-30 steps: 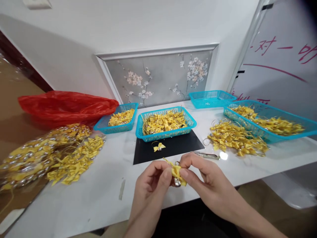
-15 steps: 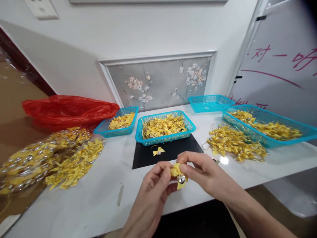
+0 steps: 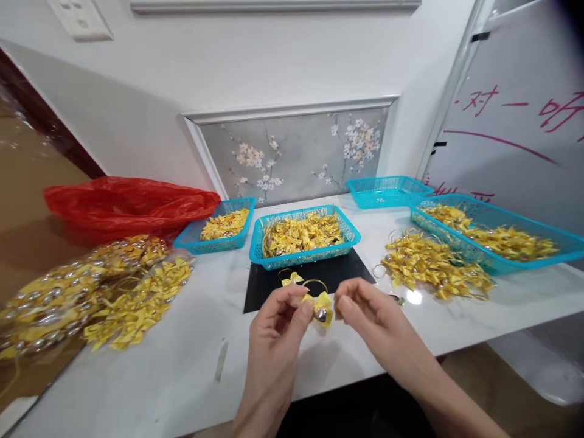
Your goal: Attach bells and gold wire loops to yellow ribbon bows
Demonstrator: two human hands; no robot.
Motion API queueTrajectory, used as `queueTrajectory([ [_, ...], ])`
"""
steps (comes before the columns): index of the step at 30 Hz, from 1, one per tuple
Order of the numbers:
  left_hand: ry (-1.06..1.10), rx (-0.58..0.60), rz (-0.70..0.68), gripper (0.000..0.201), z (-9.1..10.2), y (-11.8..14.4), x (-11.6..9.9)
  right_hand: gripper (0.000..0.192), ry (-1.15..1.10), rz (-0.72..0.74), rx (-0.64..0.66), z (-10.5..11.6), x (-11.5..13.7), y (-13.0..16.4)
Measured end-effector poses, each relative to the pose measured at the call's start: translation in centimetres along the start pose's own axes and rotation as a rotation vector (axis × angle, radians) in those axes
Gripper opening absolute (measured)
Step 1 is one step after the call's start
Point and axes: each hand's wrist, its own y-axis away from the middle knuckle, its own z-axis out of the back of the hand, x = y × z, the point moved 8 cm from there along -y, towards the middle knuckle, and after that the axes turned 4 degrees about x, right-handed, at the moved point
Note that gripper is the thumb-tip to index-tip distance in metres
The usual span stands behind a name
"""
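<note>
Fingertips of the left hand pinched a small yellow bow with a silvery bell at its knot, holding it just above the near edge of the white table. The bow lay to the right of that pinch, its wings spread roughly side to side, a thin gold loop arching up and left from it. The right hand sat just beside it, thumb and forefinger drawn close together at the bow's right wing, though whether they actually gripped it I could not tell. A second bow lay on the black mat behind, before the middle basket.
</note>
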Motion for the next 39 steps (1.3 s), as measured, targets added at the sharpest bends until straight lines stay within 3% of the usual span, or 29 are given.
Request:
queueTrajectory([
  [3,-0.015,-0.001,-0.017,0.007,-0.4,0.3,-0.4,0.026,-0.149,-0.049,0.061,-1.5,-0.3,0.5],
  [8,0.200,0.063,0.165,0.009,-1.1,0.7,1.0,0.024,-0.273,-0.020,0.038,-2.2,-0.1,0.3],
  [11,0.206,0.057,0.199,0.009,-0.9,0.9,1.5,0.024,-0.254,-0.003,0.002,-1.9,0.1,0.5],
  [16,-0.006,0.070,0.057,0.001,-0.7,1.1,-0.1,0.026,-0.189,0.001,0.003,-1.6,0.4,0.8],
  [20,-0.146,0.114,-0.029,0.007,-0.6,1.3,-1.1,0.030,-0.177,-0.052,0.009,-1.8,-0.4,0.9],
  [25,-0.148,0.094,-0.068,0.008,0.1,1.3,-1.1,0.013,-0.027,0.095,-0.226,0.3,0.8,2.2],
  [28,-0.189,0.090,-0.090,0.009,0.0,1.3,-1.3,0.009,0.086,0.186,-0.182,0.1,2.0,2.9],
  [33,-0.216,0.087,-0.098,0.010,-0.2,1.5,-1.9,0.009,0.102,0.195,-0.096,-0.8,2.3,3.0],
  [39,-0.216,0.077,-0.100,0.010,0.1,1.8,-2.2,0.008,0.072,0.180,-0.158,-0.4,2.2,3.2],
])
